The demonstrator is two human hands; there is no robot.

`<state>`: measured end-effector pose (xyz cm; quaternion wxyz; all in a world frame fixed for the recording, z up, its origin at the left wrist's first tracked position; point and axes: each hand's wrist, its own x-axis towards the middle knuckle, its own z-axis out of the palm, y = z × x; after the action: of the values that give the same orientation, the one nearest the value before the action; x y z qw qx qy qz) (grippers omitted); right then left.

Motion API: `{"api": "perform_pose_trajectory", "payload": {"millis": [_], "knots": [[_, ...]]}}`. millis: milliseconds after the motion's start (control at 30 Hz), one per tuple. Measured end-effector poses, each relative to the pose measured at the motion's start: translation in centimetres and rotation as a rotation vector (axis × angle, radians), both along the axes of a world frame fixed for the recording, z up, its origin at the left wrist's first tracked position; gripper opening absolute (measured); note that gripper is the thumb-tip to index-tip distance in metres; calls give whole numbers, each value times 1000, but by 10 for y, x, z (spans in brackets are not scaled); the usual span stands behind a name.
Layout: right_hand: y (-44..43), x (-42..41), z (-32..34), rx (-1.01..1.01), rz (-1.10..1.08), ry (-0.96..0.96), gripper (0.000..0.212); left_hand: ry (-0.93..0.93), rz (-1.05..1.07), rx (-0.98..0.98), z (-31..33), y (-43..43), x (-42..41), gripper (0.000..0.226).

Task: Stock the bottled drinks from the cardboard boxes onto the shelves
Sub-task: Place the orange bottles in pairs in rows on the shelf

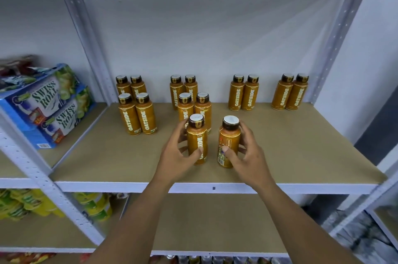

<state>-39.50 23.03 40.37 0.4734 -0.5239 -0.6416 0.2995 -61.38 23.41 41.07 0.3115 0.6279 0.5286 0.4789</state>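
Left hand point(176, 156), right hand point(247, 154) half-hide their gripped bottles point(197, 135).

Two slim forearms point(137, 220) showed from the bottom edge of the frame, bare all the way up to the wrists. Left grip point(178, 156) was lower centre, right grip point(247, 154) just right of it, both bare too, thumbnails point(225, 149) trimmed short.

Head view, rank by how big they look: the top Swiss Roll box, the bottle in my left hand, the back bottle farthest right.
1. Top Swiss Roll box
2. Bottle in the left hand
3. Farthest-right back bottle
Both bottles seem identical; nearness enlarges the held one.
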Motion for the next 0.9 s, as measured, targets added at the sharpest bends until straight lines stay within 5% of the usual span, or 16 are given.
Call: {"api": "perform_pose_trajectory", "payload": {"millis": [900], "knots": [[13, -11, -12, 0, -55, -53, 81, 66, 19, -18, -15, 5, 6, 95]]}}
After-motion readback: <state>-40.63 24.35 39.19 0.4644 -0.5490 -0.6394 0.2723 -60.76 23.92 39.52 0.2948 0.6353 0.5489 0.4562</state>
